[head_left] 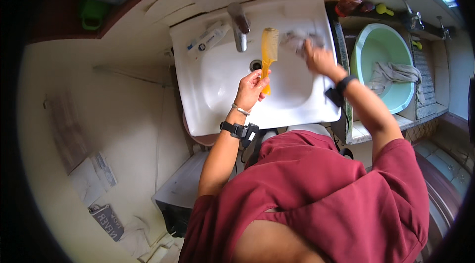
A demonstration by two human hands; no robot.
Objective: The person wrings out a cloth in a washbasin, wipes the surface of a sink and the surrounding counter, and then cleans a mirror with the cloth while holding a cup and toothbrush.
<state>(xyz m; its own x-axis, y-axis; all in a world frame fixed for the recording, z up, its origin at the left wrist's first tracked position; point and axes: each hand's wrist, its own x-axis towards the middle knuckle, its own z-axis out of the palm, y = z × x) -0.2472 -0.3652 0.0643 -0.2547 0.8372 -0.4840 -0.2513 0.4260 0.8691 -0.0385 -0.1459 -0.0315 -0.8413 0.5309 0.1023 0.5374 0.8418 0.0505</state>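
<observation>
**Left hand [252, 87] gripping yellow comb [269, 46]; right hand [322, 60] grasping crumpled greyish cloth [297, 41]**

Both hands working over white sink [217, 82]. Left is holding the comb by its handle, the toothed part pointing away from the wearer and the teeth facing right, toward the cloth. Low grip is probably serving to leave the teeth uncovered. Comb is hanging over the bowl, just beside the drain [256, 65] and near the tap [240, 30]; likely being kept there so drips are falling inside.

Left hand: thumb and fingers are closing around the handle, its butt end sticking out below them. Right hand: fingers are bunching on the near edge of the cloth, at the right side of the bowl. Blur is hiding exact finger placement, and I cannot tell whether the cloth is touching the porcelain.

White tube-like pack [210, 37] is lying on the sink's back left corner, perhaps for keeping clear of the bowl. To the right, mint-green basin [378, 47] is sitting below wall taps [415, 18], presumably for easy filling; grey fabric [396, 74] is draping over its rim. Pump bottle [349, 2] is standing on the ledge behind, seemingly within arm's reach.
</observation>
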